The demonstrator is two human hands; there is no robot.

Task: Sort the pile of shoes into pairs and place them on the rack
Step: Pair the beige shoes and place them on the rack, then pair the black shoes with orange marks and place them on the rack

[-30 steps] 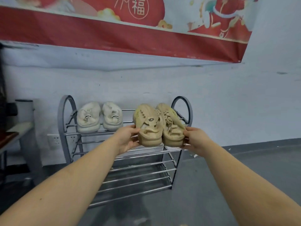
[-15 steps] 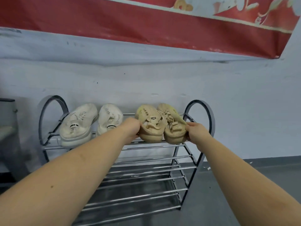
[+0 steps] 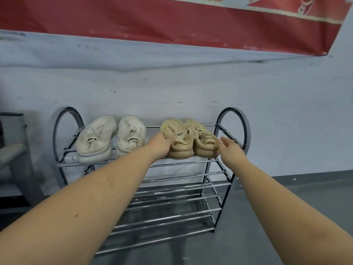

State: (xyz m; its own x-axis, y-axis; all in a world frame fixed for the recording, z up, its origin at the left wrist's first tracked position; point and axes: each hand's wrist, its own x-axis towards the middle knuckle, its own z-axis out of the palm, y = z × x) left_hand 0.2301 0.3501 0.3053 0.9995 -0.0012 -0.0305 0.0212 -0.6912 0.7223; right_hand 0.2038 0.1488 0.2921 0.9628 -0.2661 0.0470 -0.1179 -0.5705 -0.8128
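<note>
Head view. The left hand reaches out to the top shelf of the rack and grips the left tan shoe at its outer side, fingers curled against the upper near the heel collar. The right hand sits just beside the right tan shoe; its fingers look loosely spread and mostly straight, the fingertips at or very near the shoe's outer side, though the blur makes it hard to say whether they actually touch. Both bare forearms stretch in from the lower corners of the frame.

The two tan shoes stand side by side on the right half of the top shelf, touching each other, heels toward the camera and toes toward the wall. The left one carries a small dark tag on its tongue; the right one shows laces. On the left half of the same shelf stand two white shoes, the left white shoe angled slightly outward and the right white shoe close beside it, each with a dark printed pull tab at the heel. A small gap separates the white pair from the tan pair.

The rack is metal, with arched side frames and several tiers of chrome bars below the top one. It stands on a grey floor against the pale wall. A red banner hangs across the wall above. At the left edge is part of a grey piece of furniture, too cropped to identify.
</note>
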